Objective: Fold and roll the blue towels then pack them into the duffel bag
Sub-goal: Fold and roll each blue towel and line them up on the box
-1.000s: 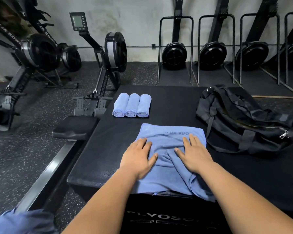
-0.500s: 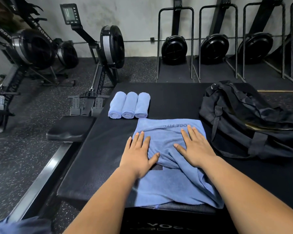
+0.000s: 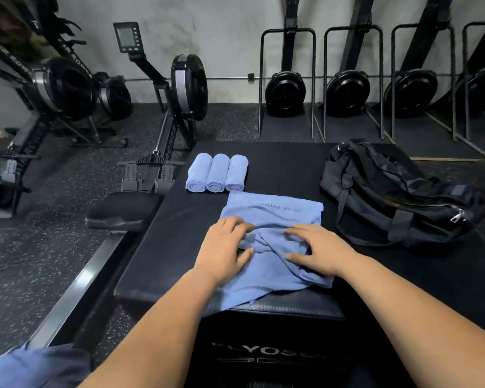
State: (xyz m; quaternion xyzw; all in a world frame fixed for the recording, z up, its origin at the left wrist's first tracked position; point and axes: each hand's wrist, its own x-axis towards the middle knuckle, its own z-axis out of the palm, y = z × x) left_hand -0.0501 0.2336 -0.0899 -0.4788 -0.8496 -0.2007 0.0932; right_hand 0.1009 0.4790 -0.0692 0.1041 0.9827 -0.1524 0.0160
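The blue towel [image 3: 272, 208], with upside-down print partly reading "FITN", lies on the black padded box [image 3: 286, 166], whose front shows "LYOSO". The left hand [image 3: 224, 247] and right hand [image 3: 317, 250] lay flat a moment ago. Now their curled fingers bunch the towel's middle. Three rolled towels [image 3: 217, 173] sit at the box's far left, and the duffel bag [image 3: 389, 197] on its right.

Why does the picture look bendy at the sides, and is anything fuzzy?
Head view: the wide lens bends the rowing machine near the left edge; the blue cloth at bottom left is blurry; the rolled towels and the spread towel look sharp.
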